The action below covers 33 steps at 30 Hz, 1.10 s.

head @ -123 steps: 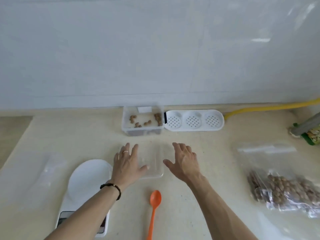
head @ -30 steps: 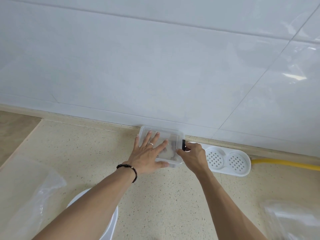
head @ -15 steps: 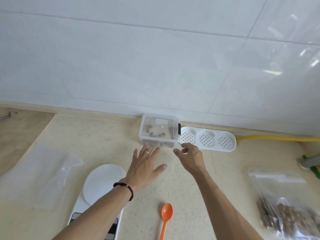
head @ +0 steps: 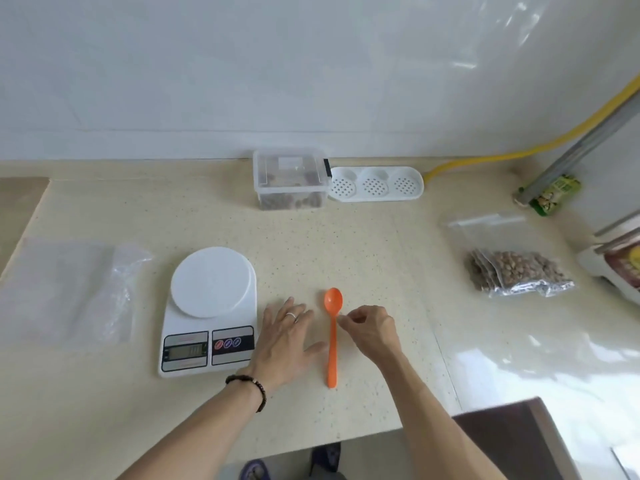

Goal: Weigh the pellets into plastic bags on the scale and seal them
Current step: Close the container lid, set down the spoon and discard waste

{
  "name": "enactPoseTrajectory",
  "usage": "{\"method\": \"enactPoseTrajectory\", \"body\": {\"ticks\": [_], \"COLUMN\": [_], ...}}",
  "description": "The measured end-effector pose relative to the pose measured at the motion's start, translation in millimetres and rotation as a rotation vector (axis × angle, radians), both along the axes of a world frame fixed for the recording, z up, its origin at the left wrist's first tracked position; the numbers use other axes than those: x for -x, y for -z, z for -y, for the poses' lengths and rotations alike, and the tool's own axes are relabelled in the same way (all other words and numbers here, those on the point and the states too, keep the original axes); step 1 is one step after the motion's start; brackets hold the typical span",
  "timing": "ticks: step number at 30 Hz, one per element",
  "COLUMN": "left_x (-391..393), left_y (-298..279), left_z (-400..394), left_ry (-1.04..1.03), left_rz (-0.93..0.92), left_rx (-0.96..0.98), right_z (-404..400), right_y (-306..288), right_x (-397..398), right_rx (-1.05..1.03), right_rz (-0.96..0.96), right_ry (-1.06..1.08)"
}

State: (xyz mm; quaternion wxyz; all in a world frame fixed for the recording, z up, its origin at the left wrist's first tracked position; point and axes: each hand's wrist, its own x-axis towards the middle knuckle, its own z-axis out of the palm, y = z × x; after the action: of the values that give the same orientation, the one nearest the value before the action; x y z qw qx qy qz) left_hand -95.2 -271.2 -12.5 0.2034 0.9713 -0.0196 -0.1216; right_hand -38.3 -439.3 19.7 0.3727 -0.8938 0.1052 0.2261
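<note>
A white digital scale (head: 211,306) with a bare round platform sits on the counter. To its right lies an orange spoon (head: 332,341), bowl pointing away from me. My left hand (head: 287,337) lies flat with straight fingers between the scale and the spoon. My right hand (head: 372,330) hovers just right of the spoon, fingers loosely curled, fingertips close to the spoon's neck, holding nothing. A clear lidded box of brown pellets (head: 291,178) stands at the wall. Filled plastic bags of pellets (head: 516,271) lie at the right, empty plastic bags (head: 65,292) at the left.
A white perforated tray (head: 375,184) lies beside the box at the wall. A yellow hose (head: 519,155) runs along the back right. A green packet (head: 554,194) and a white appliance (head: 616,265) stand at the far right. The counter's front edge (head: 311,445) is near my arms.
Both hands have drawn back from the lidded pellet box at the wall to the near counter beside the spoon. The view has tilted down.
</note>
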Motion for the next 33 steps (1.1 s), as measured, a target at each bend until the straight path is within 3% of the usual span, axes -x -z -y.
{"method": "enactPoseTrajectory", "body": {"ticks": [8,15,26,33], "left_x": [10.0,-12.4,-112.8,-203.6], "left_y": [16.2,-19.4,-62.7,-79.6], "left_z": [-8.7,-6.5,12.0,36.6], "left_ry": [0.021,0.013,0.066,0.044], "left_rz": [0.090,0.095,0.407,0.332], "left_rx": [-0.026,0.047,0.083,0.082], "right_z": [-19.9,-18.9,1.8,26.2], "right_y": [20.1,-6.7,-48.9,-51.6], "right_x": [4.4,-10.5,-99.6,-186.7], "right_rx": [-0.107,-0.489,-0.723,-0.777], "right_rz": [-0.104,-0.121,-0.012,-0.019], "right_ry": [0.084,0.351,0.572,0.629]}}
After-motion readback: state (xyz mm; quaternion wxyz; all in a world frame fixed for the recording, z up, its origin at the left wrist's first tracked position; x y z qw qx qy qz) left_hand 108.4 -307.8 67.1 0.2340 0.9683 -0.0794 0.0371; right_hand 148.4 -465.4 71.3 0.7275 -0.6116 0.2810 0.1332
